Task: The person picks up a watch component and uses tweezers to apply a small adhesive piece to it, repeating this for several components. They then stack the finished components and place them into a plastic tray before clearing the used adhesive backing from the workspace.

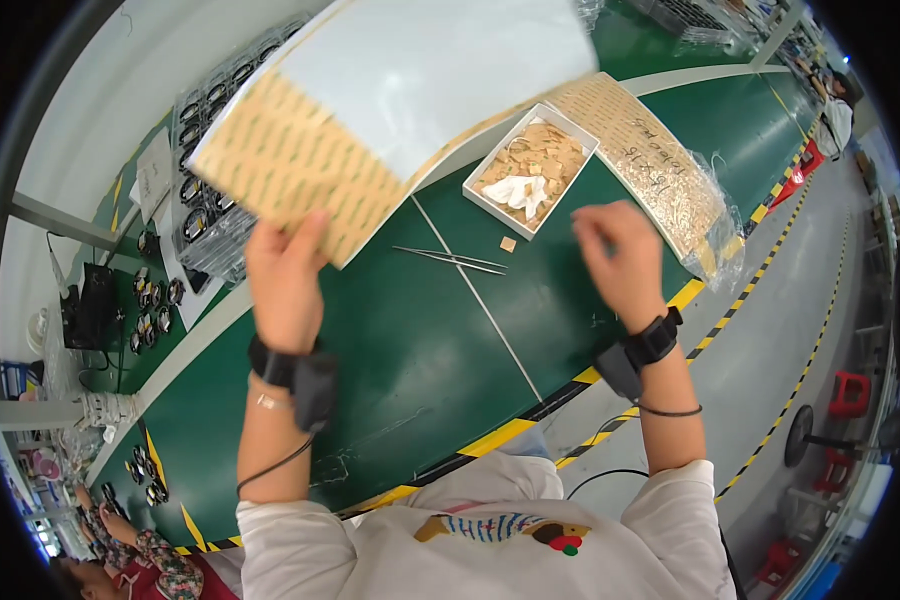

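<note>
My left hand (288, 275) pinches the lower left corner of a large sheet (300, 155), tan with green print along that side and glossy white over most of the rest. The sheet is raised and slightly bowed above the green table. Off to the right, my right hand (622, 258) hovers with curled fingers; whatever they may hold cannot be made out. Between the hands lie metal tweezers (450, 260) and a small tan square (508, 244). Beyond them, a white box (494, 213) contains tan paper scraps (560, 150) and a crumpled white piece (518, 192).
Another tan sheet (620, 130) with handwriting lies right of the box, beside clear plastic (720, 215). Trays of round black parts (195, 190) stand at the left. Yellow-black tape (495, 437) marks the table's near edge. Another person (150, 575) sits at the lower left.
</note>
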A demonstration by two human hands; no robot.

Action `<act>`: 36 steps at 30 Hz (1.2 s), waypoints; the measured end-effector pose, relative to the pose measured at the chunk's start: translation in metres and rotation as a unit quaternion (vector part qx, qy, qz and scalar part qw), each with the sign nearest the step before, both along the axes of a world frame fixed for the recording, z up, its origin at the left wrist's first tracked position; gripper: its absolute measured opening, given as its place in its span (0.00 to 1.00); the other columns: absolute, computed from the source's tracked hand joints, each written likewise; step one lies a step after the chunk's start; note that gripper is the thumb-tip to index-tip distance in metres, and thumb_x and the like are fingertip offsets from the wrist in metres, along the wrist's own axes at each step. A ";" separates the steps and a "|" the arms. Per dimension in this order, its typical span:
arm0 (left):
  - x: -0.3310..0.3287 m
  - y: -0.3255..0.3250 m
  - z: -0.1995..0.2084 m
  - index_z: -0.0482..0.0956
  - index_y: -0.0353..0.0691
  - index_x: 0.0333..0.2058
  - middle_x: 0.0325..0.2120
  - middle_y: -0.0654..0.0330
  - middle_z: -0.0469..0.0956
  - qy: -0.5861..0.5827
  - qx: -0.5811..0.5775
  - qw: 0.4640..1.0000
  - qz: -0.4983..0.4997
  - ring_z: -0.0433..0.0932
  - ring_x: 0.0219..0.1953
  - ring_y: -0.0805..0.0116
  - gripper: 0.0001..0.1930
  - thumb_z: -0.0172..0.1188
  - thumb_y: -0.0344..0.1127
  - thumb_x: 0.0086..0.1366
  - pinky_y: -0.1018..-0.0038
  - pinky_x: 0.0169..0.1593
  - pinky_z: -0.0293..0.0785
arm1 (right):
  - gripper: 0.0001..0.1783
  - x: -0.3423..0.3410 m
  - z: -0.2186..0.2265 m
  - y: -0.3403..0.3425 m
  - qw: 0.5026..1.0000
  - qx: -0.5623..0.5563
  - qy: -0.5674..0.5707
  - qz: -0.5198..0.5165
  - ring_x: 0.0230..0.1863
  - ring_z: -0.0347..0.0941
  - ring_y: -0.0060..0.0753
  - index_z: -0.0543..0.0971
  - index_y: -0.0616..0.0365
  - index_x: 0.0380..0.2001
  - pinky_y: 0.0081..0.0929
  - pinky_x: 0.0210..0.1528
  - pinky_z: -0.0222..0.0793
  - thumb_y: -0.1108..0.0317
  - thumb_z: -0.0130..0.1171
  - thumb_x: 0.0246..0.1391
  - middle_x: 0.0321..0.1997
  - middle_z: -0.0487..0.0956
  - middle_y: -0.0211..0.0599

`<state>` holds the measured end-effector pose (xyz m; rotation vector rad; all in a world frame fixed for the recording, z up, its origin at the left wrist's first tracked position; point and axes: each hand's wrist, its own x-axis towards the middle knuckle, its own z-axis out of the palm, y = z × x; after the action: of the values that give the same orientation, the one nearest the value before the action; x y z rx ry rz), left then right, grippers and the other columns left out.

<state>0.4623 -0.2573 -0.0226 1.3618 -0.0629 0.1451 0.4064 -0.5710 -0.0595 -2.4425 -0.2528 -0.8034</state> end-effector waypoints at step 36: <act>-0.247 0.409 -0.062 0.59 0.49 0.60 0.59 0.46 0.57 0.139 0.658 0.620 0.404 0.56 0.59 0.42 0.37 0.60 0.54 0.53 0.50 0.59 0.52 | 0.19 0.102 -0.007 0.022 0.959 -0.212 0.107 -0.158 0.21 0.69 0.34 0.72 0.68 0.23 0.36 0.26 0.62 0.60 0.53 0.57 0.20 0.73 0.50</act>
<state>0.2158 0.1515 -0.0844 2.8134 0.9154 0.7587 0.5089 -0.5492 -0.0662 -3.0019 0.0598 -0.6552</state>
